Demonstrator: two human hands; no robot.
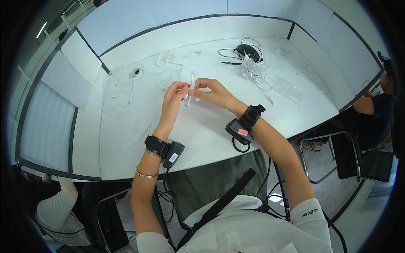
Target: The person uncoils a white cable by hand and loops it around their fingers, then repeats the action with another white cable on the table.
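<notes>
Between my two hands is a coiled white earphone cable [191,77], bundled upright with loops above and below my fingers. My left hand [176,91] pinches the bundle's left side with thumb and forefinger. From the right, my right hand [213,93] grips the middle of the same bundle with its thumb and bent fingers. A small white end, perhaps an earbud [197,99], hangs just under my right fingers. Both hands are above the white table [202,132]. My fingers hide the middle of the bundle.
A black mouse [248,52] with its cable lies at the back, touching tangled white earphone cables [254,69]. Right of these is a clear plastic bag [288,90]. More pale cables [171,58] and a tape roll [136,72] lie back left. Partition walls [202,28] enclose the table; people sit on both sides.
</notes>
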